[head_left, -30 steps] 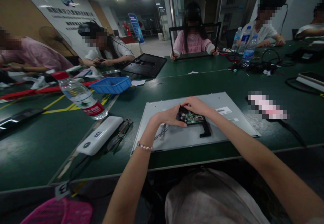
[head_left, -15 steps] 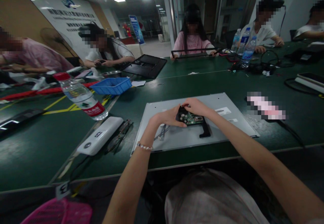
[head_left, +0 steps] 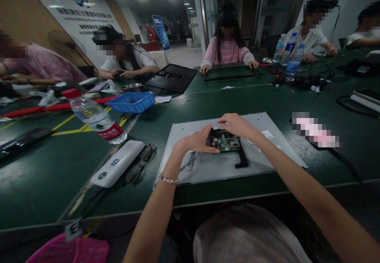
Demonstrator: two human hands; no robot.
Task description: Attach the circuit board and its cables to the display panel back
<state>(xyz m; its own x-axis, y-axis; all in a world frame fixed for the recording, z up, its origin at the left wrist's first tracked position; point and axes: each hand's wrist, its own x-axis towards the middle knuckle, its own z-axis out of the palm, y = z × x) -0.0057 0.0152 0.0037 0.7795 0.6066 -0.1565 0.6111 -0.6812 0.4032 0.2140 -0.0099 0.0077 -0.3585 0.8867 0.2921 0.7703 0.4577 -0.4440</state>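
A grey metal panel (head_left: 208,168) lies flat on the green table in front of me. On it sits a small green circuit board (head_left: 226,141) in a black frame with an L-shaped black arm. My left hand (head_left: 194,141) grips the board's left edge, thumb along its near side. My right hand (head_left: 236,124) rests on the board's far edge with fingers curled over it. Thin loose wires (head_left: 190,161) lie on the panel just left of the board.
A water bottle (head_left: 96,117) lies tilted at left, beside a white power bank (head_left: 117,168) and glasses (head_left: 139,164). A blue tray (head_left: 130,101) sits further back. A black cable (head_left: 341,158) runs at right. Several people work around the table; a pink basket (head_left: 68,251) is at lower left.
The person in pink opposite has lowered a black frame from upright to flat on the table. My hands stay on the circuit board, the right one shifted slightly along its far edge.
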